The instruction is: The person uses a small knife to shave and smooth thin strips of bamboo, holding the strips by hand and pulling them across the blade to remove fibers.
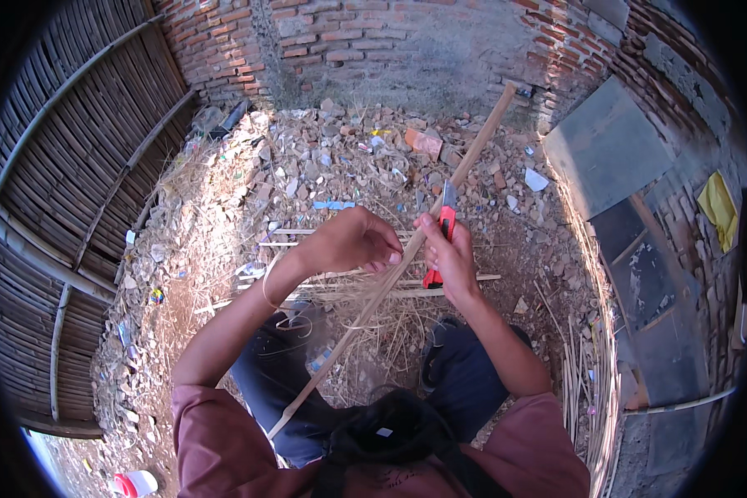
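A long, flat bamboo strip [358, 325] slants from beside my left leg up and away to the far right. My right hand [454, 259] is closed round a red utility knife [446, 222], whose blade points away from me alongside the strip. The right thumb lies at the strip's edge. My left hand [350, 241] is just left of the strip, its fingers curled in and the thumb tip close to the strip. Whether anything thin is between those fingers cannot be made out. Several thin bamboo strips [307, 289] lie on the ground beyond my knees, with pale shavings [365, 349] between my feet.
Rubble [340, 158] covers the ground toward a brick wall [340, 50]. A bamboo slat wall [75, 166] stands at left. Boards [610, 149] lean at right, near a bundle of long thin strips [610, 398]. A red and white container [134, 483] lies at lower left.
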The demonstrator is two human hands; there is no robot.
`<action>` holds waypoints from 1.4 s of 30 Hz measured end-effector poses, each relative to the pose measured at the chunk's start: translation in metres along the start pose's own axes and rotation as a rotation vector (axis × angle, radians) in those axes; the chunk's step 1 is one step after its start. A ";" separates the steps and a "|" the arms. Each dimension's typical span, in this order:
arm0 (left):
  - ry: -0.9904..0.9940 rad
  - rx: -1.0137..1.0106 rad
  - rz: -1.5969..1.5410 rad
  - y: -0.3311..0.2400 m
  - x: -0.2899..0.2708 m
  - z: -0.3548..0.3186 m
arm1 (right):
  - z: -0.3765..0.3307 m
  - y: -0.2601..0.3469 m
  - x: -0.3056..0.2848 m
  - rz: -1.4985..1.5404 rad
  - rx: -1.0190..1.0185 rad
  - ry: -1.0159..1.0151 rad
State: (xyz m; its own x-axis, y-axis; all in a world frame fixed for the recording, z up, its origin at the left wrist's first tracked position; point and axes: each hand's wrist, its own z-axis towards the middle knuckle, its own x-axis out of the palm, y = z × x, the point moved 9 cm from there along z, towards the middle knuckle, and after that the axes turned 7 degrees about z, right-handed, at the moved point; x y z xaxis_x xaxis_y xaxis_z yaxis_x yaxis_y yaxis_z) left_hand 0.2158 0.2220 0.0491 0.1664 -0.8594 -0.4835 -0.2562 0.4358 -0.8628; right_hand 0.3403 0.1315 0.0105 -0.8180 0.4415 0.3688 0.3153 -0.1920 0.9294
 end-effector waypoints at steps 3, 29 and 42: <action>0.002 -0.046 -0.046 -0.009 0.002 0.000 | 0.001 -0.001 -0.005 0.005 0.008 -0.005; -0.945 0.103 0.754 0.000 -0.188 -0.058 | 0.004 0.014 -0.010 0.037 -0.039 -0.045; 0.100 0.059 -0.041 -0.022 0.021 -0.006 | 0.009 0.011 -0.008 0.142 -0.050 0.052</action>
State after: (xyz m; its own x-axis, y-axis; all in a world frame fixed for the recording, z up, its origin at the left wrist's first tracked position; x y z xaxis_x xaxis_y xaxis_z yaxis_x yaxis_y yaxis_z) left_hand 0.2189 0.1933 0.0586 0.0787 -0.8981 -0.4327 -0.1938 0.4120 -0.8903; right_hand 0.3550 0.1333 0.0182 -0.7910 0.3607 0.4941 0.4066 -0.2937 0.8651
